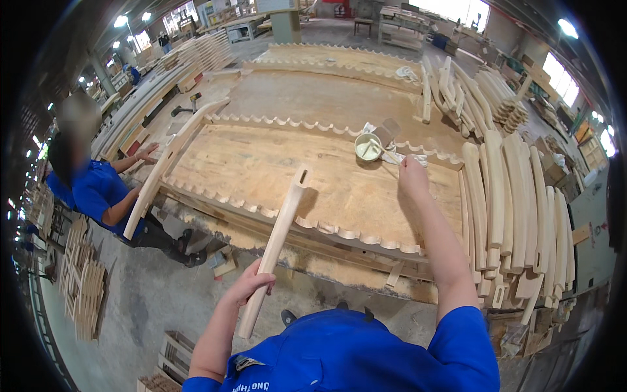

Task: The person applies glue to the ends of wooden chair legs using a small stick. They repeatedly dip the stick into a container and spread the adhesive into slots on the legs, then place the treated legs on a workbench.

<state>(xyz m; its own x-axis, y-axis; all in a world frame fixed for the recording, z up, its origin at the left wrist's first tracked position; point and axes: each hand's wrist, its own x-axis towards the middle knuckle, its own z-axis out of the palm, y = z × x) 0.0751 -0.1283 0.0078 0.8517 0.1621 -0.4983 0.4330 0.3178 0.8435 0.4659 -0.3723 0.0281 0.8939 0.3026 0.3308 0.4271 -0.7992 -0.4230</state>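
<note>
A long pale wooden piece with a slot near its far end [279, 232] slants over the scalloped front edge of the workbench. My left hand [251, 285] is wrapped round its lower part. Over the right part of the bench, my right hand [413, 174] is closed on the handle of a thin brush or stick [390, 159]. That handle reaches toward a small round pot [368, 147] with pale, creamy contents. Its tip is too small to make out clearly. White cloth or paper [417, 159] lies beside the pot, partly behind my right hand.
The bench [228, 153] has scalloped wooden strips along its long edges. Several curved wooden pieces [516, 202] stand stacked at the right. At the left, a co-worker in blue [98, 189] handles a long curved piece [171, 157]. A hammer [186, 106] lies at the back left.
</note>
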